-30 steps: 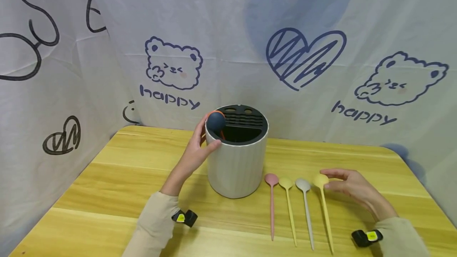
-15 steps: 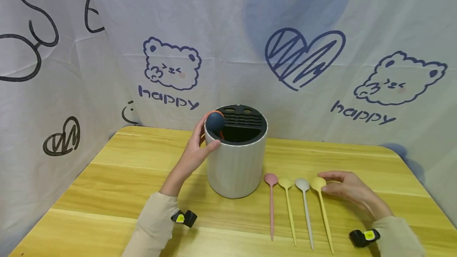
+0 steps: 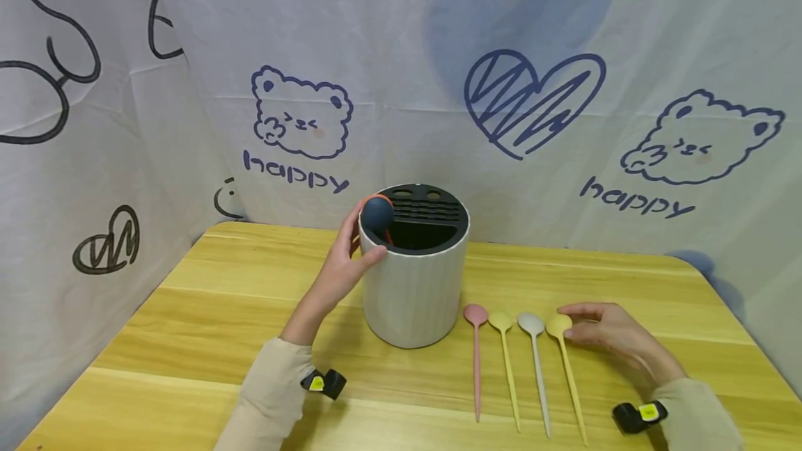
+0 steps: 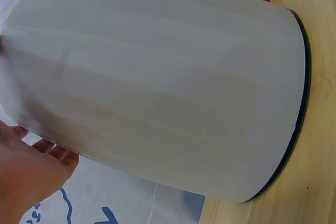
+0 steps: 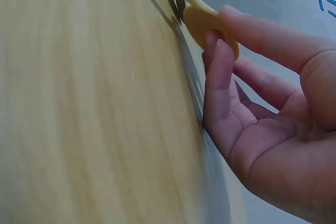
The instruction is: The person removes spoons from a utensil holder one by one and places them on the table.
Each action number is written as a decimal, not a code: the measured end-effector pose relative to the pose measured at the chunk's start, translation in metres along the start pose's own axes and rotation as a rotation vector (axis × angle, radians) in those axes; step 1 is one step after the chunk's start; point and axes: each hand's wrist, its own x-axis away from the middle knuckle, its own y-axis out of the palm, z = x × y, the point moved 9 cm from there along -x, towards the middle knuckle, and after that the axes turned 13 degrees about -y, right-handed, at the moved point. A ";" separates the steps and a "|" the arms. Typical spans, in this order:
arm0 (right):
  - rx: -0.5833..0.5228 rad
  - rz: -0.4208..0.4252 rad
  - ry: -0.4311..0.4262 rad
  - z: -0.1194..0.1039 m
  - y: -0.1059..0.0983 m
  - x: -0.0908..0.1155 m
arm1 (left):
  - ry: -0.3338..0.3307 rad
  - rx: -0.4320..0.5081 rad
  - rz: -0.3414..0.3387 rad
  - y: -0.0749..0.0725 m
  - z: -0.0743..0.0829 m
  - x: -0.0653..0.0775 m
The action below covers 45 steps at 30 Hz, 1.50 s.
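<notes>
My left hand [image 3: 338, 268] grips the upper left side of a white ribbed utensil holder [image 3: 415, 298], thumb in front and fingers round the far side. In its black-topped opening leans a utensil with a dark blue round head and orange edge [image 3: 379, 216]. Over on the right, my right hand [image 3: 617, 334] pinches the round bowl of a yellow spoon [image 3: 557, 324]. The right wrist view shows thumb and fingers on that yellow bowl [image 5: 199, 23], close above the table. Its long handle points toward the near edge.
Left of the held spoon lie a grey spoon [image 3: 531, 323], a second yellow spoon [image 3: 500, 321] and a pink spoon [image 3: 476, 314], side by side. The wooden table [image 3: 207, 298] backs onto a white printed cloth [image 3: 401, 138].
My right hand has shifted slightly left and nearer, with the bowl of the yellow spoon moving along. My left hand stays on the utensil holder.
</notes>
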 end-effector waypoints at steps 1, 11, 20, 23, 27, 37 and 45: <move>0.005 -0.008 0.000 0.001 0.000 0.001 | 0.002 0.001 -0.001 0.001 0.000 0.000; 0.007 -0.031 -0.002 0.004 0.001 0.001 | 0.004 -0.001 -0.007 0.002 0.000 -0.001; 0.070 0.001 -0.002 0.003 -0.002 -0.002 | -0.017 -0.002 0.001 0.000 -0.002 0.000; 0.088 0.015 0.007 0.003 -0.002 -0.002 | -0.018 -0.003 0.004 0.000 -0.003 0.000; 0.100 0.044 0.014 0.002 -0.004 -0.002 | -0.012 0.000 0.003 -0.001 -0.003 0.000; 0.151 0.090 0.011 -0.001 -0.009 -0.002 | -0.009 0.001 0.004 -0.001 -0.002 0.000; 0.336 0.101 -0.067 -0.022 -0.008 -0.001 | 0.008 -0.009 0.008 -0.001 -0.001 0.001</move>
